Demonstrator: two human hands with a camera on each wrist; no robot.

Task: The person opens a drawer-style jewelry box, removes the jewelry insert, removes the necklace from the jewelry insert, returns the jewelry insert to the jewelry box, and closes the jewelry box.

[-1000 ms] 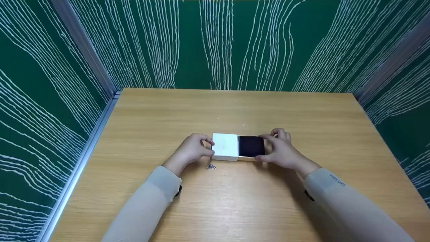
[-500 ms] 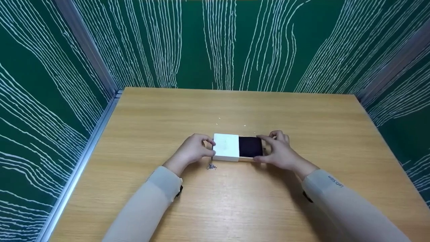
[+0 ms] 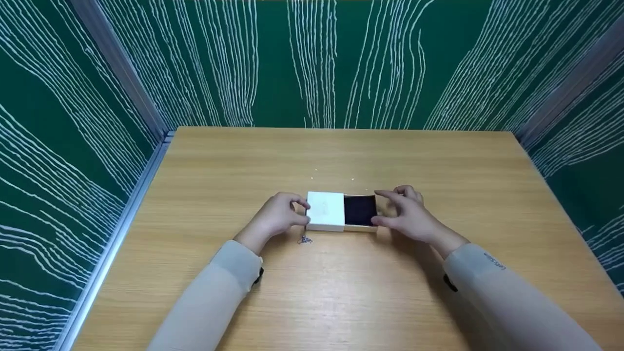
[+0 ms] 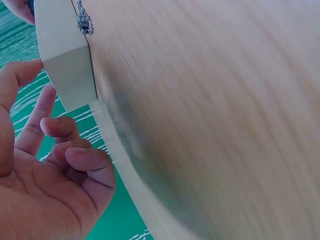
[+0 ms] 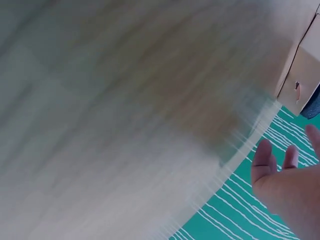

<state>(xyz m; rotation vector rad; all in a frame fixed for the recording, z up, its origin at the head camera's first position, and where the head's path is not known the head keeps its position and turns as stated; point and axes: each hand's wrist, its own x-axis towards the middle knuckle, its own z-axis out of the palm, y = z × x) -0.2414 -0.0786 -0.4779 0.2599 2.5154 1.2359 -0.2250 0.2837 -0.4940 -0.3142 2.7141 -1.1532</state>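
Note:
A white drawer box (image 3: 325,211) lies on the wooden table, its tray (image 3: 360,210) with a dark lining partly pulled out to the right. My left hand (image 3: 277,214) holds the white sleeve at its left end with thumb and index fingertips; the other fingers curl loosely, as the left wrist view shows. At the tray's right end, my right hand (image 3: 412,214) has thumb and index finger spread near the two corners. Whether they touch is unclear. A small silvery, chain-like bunch (image 4: 85,22) lies beside the sleeve's near left corner. A small slit (image 5: 297,90) marks the tray's end.
Several tiny white specks (image 3: 352,179) lie behind the box on the table (image 3: 312,292). Green panels (image 3: 278,63) with white wavy lines stand at the back and both sides, joined by metal posts (image 3: 119,68).
The tray has slid a little left into the sleeve, so less dark lining shows. My right fingers have drawn back from over the tray to its right edge. The left hand stays put.

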